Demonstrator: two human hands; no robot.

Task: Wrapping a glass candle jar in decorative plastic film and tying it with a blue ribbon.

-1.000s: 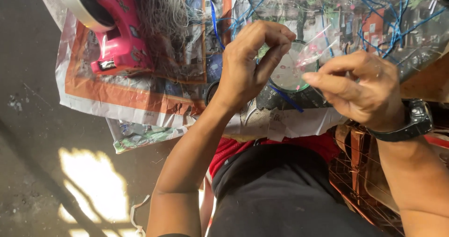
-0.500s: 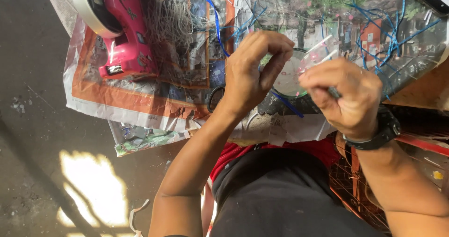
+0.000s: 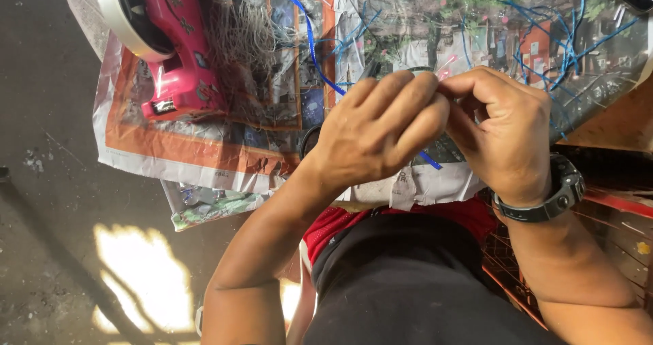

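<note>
Over newspaper [image 3: 204, 148] on the floor, the left hand [image 3: 381, 130] and right hand [image 3: 500, 130] meet clenched, their contents hidden, beside a blue ribbon [image 3: 309, 35]

I see my left hand [image 3: 381, 137] and right hand [image 3: 500, 130] pressed fingertip to fingertip above the newspaper [image 3: 204, 144]; what they pinch is hidden. A blue ribbon [image 3: 309, 35] trails beneath them, with a pink tape dispenser [image 3: 173, 45] well apart at upper left.

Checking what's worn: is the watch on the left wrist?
No, the watch sits on the right wrist, behind the right hand.
</note>
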